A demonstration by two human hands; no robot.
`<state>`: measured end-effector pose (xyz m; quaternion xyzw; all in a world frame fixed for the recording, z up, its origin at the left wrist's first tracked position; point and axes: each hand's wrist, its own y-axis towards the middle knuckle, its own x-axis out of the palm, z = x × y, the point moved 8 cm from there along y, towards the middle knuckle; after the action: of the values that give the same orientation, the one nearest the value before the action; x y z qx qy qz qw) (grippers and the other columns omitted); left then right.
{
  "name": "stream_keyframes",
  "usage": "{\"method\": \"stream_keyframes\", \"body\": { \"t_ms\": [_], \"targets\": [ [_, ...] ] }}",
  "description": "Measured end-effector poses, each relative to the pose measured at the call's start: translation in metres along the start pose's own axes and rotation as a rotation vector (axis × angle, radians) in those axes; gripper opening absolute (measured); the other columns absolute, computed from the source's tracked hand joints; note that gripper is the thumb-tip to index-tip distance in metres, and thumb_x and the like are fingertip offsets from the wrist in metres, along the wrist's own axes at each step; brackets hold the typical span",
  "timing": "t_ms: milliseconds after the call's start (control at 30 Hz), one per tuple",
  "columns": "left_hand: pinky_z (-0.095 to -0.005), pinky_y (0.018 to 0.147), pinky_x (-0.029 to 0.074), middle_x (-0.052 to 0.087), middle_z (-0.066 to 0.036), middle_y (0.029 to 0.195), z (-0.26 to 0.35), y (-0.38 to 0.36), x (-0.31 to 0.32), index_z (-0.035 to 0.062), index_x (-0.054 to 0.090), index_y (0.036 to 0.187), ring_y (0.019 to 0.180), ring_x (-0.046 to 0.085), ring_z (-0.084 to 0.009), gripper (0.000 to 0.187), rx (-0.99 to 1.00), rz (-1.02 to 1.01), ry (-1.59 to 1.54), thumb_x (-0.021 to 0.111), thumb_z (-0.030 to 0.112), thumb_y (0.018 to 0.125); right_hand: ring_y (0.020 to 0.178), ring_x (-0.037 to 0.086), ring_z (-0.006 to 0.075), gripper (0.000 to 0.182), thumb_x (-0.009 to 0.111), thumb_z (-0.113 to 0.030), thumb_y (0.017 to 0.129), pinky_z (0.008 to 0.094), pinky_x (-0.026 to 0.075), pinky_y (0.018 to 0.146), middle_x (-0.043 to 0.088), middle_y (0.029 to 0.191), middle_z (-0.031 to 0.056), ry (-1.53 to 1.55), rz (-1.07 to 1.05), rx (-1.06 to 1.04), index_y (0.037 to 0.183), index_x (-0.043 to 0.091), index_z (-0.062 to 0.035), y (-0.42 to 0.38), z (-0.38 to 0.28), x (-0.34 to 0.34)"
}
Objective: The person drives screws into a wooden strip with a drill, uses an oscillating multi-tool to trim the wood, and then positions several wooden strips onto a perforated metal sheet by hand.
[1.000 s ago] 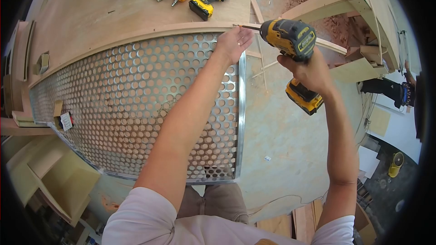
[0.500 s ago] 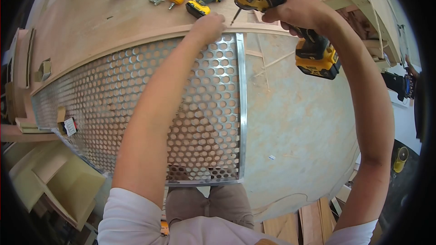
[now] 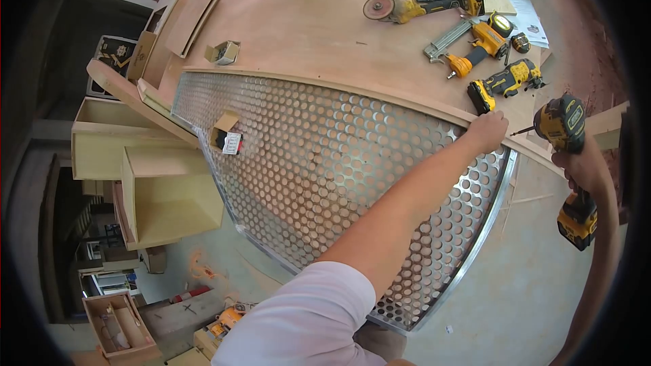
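My right hand (image 3: pixel 584 168) is wrapped round the grip of a yellow and black cordless driver (image 3: pixel 564 122). Its long thin bit points left, towards my left hand (image 3: pixel 487 132). That hand lies at the wooden edge strip (image 3: pixel 407 98) with its fingers curled together, and whatever they pinch is hidden. Beneath my left arm spreads a perforated metal panel (image 3: pixel 291 156) with a bright metal frame, its upper edge along the strip. The bit tip is a short gap away from my left fingers.
On the wooden tabletop (image 3: pixel 305 13) lie an angle grinder (image 3: pixel 434 5), an orange nail gun (image 3: pixel 481 44) and another yellow cordless tool (image 3: pixel 505 85). A small open box (image 3: pixel 227 137) sits on the panel, another box (image 3: pixel 222 52) behind it. Open wooden boxes (image 3: pixel 169 196) stand at left.
The view has swung left, so the panel, tools and both hands appear further right. My right hand still holds the driver, and my left hand remains at the strip near the bit.
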<state>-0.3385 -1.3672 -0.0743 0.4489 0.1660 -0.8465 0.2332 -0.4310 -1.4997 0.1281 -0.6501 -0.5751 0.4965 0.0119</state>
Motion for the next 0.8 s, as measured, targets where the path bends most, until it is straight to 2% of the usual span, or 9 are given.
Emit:
{"method": "stream_keyframes", "body": {
  "t_ms": [133,233,333,400,433,533,567,733,800],
  "targets": [
    [-0.0441,0.096,0.052,0.062,-0.019,0.115,-0.005,-0.003,-0.003,-0.0012,0.065,0.106,0.11,0.062,-0.0351,0.026,0.021,-0.001,0.034,0.067,0.014,0.085,0.046,0.053,0.0144,0.033,0.068,-0.004,0.079,0.0321,0.043,0.043,0.054,0.06,0.0045,-0.007,0.009,-0.055,0.11,0.057,-0.0019,-0.007,-0.011,0.005],
    [-0.044,0.098,0.051,0.066,-0.02,0.108,-0.007,0.01,0.017,-0.0002,0.069,0.1,0.11,0.062,-0.0355,0.021,0.119,-0.05,0.144,0.065,0.016,0.087,0.051,0.057,0.0152,0.025,0.073,-0.008,0.079,0.0318,0.048,0.048,0.06,0.065,0.004,-0.133,-0.011,-0.061,0.101,0.064,-0.0014,-0.011,-0.018,0.003],
    [-0.0431,0.099,0.05,0.067,-0.02,0.111,-0.006,0.011,0.011,-0.0021,0.07,0.104,0.113,0.061,-0.0347,0.047,0.07,-0.103,0.147,0.079,0.038,0.082,0.053,0.058,0.0136,0.021,0.073,-0.013,0.08,0.0313,0.049,0.049,0.059,0.066,0.0036,-0.1,-0.027,-0.07,0.094,0.063,-0.0015,-0.016,-0.022,0.003],
    [-0.043,0.1,0.05,0.065,-0.02,0.113,-0.002,0.007,0.002,-0.0013,0.07,0.105,0.115,0.061,-0.0353,0.042,0.046,-0.094,0.122,0.077,0.034,0.084,0.052,0.059,0.0142,0.024,0.072,-0.016,0.08,0.0315,0.048,0.048,0.06,0.064,0.0053,-0.114,-0.056,-0.076,0.096,0.064,0.0004,-0.011,-0.017,0.002],
    [-0.0435,0.098,0.052,0.065,-0.022,0.115,0.006,0.003,-0.006,-0.0013,0.07,0.105,0.113,0.064,-0.0374,0.026,0.077,-0.107,0.146,0.068,0.019,0.09,0.051,0.059,0.0144,0.024,0.072,-0.017,0.079,0.0319,0.048,0.048,0.061,0.064,0.0063,-0.12,-0.036,-0.094,0.092,0.065,0.0017,-0.012,-0.018,0.001],
    [-0.0443,0.097,0.052,0.063,-0.023,0.119,0.005,0.005,-0.004,-0.0021,0.067,0.107,0.112,0.063,-0.0377,0.029,0.061,-0.105,0.138,0.07,0.021,0.091,0.05,0.059,0.015,0.024,0.072,-0.019,0.079,0.0323,0.048,0.047,0.061,0.063,0.0065,-0.145,-0.028,-0.1,0.087,0.065,0.003,-0.008,-0.012,0.0],
    [-0.0441,0.097,0.052,0.062,-0.022,0.12,0.007,0.004,-0.004,-0.0022,0.066,0.108,0.113,0.063,-0.0376,0.029,0.052,-0.129,0.131,0.069,0.021,0.091,0.056,0.061,0.0152,0.033,0.073,-0.022,0.083,0.0318,0.049,0.051,0.061,0.068,0.0053,-0.192,-0.083,-0.045,0.104,0.063,0.0005,-0.006,-0.009,0.0],
    [-0.0431,0.1,0.051,0.06,-0.019,0.124,0.008,0.001,-0.009,-0.0004,0.065,0.114,0.117,0.061,-0.0351,0.031,0.03,-0.172,0.145,0.066,0.023,0.094,0.055,0.06,0.0149,0.034,0.073,-0.021,0.082,0.0319,0.049,0.05,0.061,0.068,0.0051,-0.201,-0.072,-0.05,0.106,0.063,0.0005,-0.007,-0.01,0.001],
    [-0.0429,0.1,0.05,0.06,-0.017,0.124,0.008,-0.007,-0.017,0.0021,0.065,0.118,0.118,0.06,-0.034,0.031,-0.046,-0.13,-0.02,0.066,0.021,0.094,0.056,0.061,0.0148,0.035,0.073,-0.021,0.082,0.0317,0.05,0.05,0.061,0.068,0.0051,-0.201,-0.082,-0.048,0.107,0.063,0.0003,-0.006,-0.009,0.001]
  ]
}}
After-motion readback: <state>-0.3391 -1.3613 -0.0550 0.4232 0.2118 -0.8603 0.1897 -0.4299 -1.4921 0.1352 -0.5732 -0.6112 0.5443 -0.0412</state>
